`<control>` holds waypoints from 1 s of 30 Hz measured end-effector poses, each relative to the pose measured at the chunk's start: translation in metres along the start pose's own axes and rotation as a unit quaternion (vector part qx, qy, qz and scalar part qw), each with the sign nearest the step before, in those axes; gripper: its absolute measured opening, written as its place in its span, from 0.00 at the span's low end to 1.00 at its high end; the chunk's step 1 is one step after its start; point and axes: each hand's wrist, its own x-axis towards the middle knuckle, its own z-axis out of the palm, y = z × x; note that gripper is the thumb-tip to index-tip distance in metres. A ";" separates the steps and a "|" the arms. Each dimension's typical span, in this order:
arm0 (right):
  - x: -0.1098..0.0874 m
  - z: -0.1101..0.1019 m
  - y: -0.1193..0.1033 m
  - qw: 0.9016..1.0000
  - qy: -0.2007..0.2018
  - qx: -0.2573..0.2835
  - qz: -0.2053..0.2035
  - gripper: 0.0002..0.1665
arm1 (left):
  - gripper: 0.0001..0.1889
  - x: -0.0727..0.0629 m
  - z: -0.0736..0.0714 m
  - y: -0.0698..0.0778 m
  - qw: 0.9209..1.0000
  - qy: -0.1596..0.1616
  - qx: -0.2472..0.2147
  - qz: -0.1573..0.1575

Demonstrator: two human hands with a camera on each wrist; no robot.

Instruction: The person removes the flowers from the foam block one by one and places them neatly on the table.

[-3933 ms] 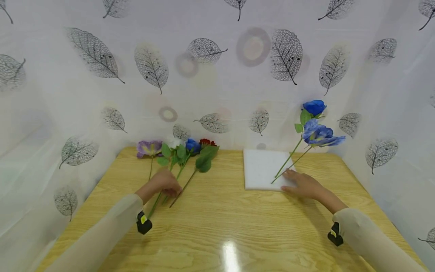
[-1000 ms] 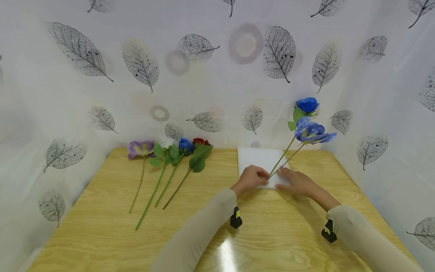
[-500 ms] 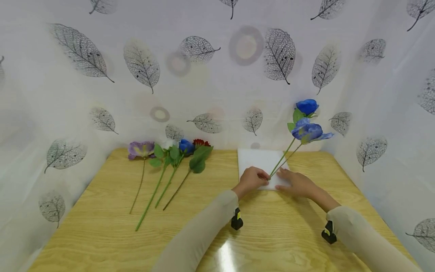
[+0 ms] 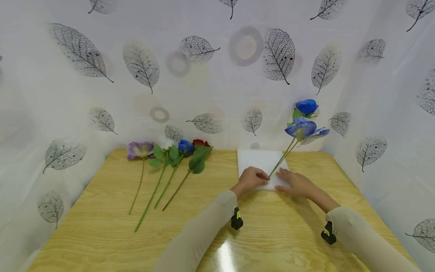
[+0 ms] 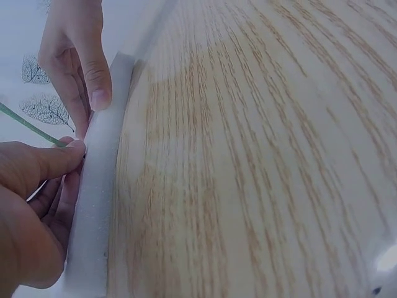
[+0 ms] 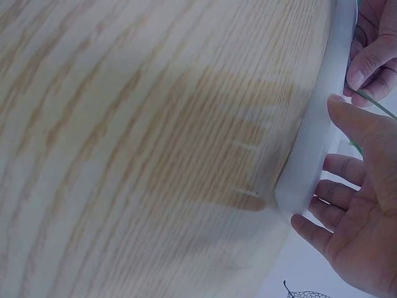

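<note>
On a white foam board (image 4: pixel 249 158), my left hand (image 4: pixel 251 178) pinches the lower end of a green flower stem between thumb and forefinger. The stem (image 5: pixel 34 129) shows at the fingertips in the left wrist view. Two artificial flowers lean up to the right above the board: a light-blue-violet flower (image 4: pixel 300 129) in front of a deep-blue rose (image 4: pixel 306 107). Their stems overlap in the head view. My right hand (image 4: pixel 299 184) rests on the board's right side, thumb and fingers spread. In the right wrist view its fingertips (image 6: pixel 307 226) touch the foam's edge.
Four kinds aside, several flowers lie on the wooden table (image 4: pixel 210 234) at left: a purple flower (image 4: pixel 141 148), a mostly hidden white flower (image 4: pixel 168 143), a blue rose (image 4: pixel 185 146) and a red flower (image 4: pixel 200 142). A leaf-print curtain (image 4: pixel 217 90) stands behind.
My left hand has moved from the flowers at left to the stem at the board. Over the last second the light-blue-violet flower has turned and shifted left. My right hand stays put.
</note>
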 end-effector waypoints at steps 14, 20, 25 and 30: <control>0.001 0.000 0.001 1.000 -0.005 0.000 0.007 0.42 | 0.05 0.003 0.002 -0.001 1.000 0.000 -0.010 -0.004; 0.000 0.000 0.000 1.000 -0.009 0.001 0.011 0.42 | 0.05 0.002 0.001 0.000 1.000 0.000 -0.014 -0.003; 0.001 -0.001 0.000 1.000 -0.013 0.006 0.016 0.43 | 0.04 0.003 0.002 -0.001 1.000 0.004 -0.019 -0.007; 0.002 -0.001 0.001 1.000 -0.012 0.003 0.016 0.43 | 0.04 0.006 0.002 0.000 1.000 0.012 -0.024 -0.004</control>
